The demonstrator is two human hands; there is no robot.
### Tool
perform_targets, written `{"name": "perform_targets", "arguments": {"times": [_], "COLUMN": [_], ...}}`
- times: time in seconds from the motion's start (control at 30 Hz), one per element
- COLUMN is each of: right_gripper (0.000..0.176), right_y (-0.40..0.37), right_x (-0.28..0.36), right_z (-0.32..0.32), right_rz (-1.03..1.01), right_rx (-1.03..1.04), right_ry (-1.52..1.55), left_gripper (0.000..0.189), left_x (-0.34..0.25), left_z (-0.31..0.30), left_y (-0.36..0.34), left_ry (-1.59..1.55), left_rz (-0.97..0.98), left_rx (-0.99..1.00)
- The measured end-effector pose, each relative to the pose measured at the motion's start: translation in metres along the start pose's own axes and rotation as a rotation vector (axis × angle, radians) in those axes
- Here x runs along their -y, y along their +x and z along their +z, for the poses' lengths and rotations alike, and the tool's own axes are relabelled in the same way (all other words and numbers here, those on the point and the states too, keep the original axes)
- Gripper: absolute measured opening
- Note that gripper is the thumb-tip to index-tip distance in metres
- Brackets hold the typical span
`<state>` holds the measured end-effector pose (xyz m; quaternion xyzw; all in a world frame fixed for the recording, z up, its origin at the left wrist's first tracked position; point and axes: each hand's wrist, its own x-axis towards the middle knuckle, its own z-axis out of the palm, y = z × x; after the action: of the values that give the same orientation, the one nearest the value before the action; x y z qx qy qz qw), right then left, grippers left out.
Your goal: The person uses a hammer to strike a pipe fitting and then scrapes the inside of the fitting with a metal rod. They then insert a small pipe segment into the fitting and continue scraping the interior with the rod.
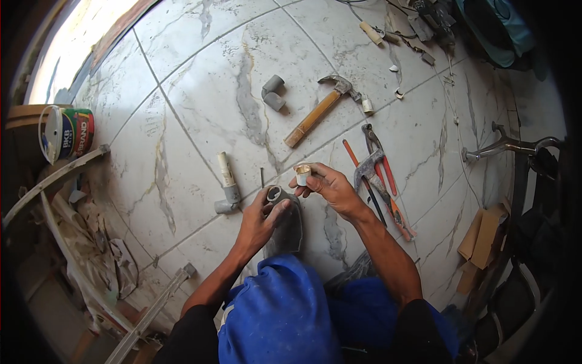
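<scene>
My left hand (pixel 262 219) is closed around a grey pipe fitting (pixel 276 194) whose round opening faces up. A dark grey sheet-like piece (pixel 287 233) hangs below that hand, over the blue cloth on my lap. Just to the right, my right hand (pixel 330 188) pinches a short white pipe piece (pixel 304 176) with a brownish inside, held upright and apart from the fitting. A grey elbow (pixel 228 203) with a white pipe stub (pixel 225 170) in it lies left of my hands. A thin nail-like rod (pixel 262 176) is on the tiles close by.
Farther out lie a claw hammer (pixel 315 116), a grey elbow pair (pixel 273 93) and a small white pipe piece (pixel 367 105). Red-handled pincers (pixel 377 151) and other tools are at right. A paint bucket (pixel 68 132), metal frame bars (pixel 151 318) and cardboard (pixel 483 246) edge the floor.
</scene>
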<state>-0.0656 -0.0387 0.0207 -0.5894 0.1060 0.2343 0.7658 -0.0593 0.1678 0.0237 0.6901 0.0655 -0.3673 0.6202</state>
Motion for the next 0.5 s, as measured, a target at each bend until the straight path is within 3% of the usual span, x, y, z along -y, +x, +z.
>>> {"name": "perform_targets", "arguments": {"times": [0.07, 0.13, 0.2, 0.27, 0.33, 0.4, 0.5], "right_gripper": [0.043, 0.042, 0.039, 0.038, 0.042, 0.044, 0.041], "right_y": [-0.009, -0.018, -0.028, -0.035, -0.042, -0.05, -0.056], "right_x": [0.002, 0.004, 0.006, 0.01, 0.006, 0.011, 0.023], "right_z": [-0.001, -0.007, -0.013, -0.012, -0.023, -0.023, -0.009], "right_rz": [-0.005, -0.021, -0.025, -0.033, -0.021, 0.0, -0.159], "right_rx": [0.051, 0.05, 0.024, -0.048, -0.112, -0.097, -0.238], "right_ry": [0.292, 0.314, 0.359, 0.348, 0.029, 0.044, 0.013], "left_gripper": [0.045, 0.045, 0.045, 0.044, 0.046, 0.045, 0.044], "left_x": [-0.001, -0.001, -0.011, -0.02, -0.026, -0.029, -0.032], "left_z": [0.004, 0.01, 0.014, 0.016, 0.019, 0.024, 0.033], "left_y": [0.007, 0.013, 0.014, 0.011, 0.008, 0.004, -0.002], "left_ry": [0.036, 0.103, 0.232, 0.36, 0.518, 0.561, 0.656], "left_rz": [-0.07, 0.161, 0.246, 0.321, 0.355, 0.329, 0.277], "left_rx": [0.051, 0.086, 0.09, 0.073, 0.059, 0.043, 0.029]}}
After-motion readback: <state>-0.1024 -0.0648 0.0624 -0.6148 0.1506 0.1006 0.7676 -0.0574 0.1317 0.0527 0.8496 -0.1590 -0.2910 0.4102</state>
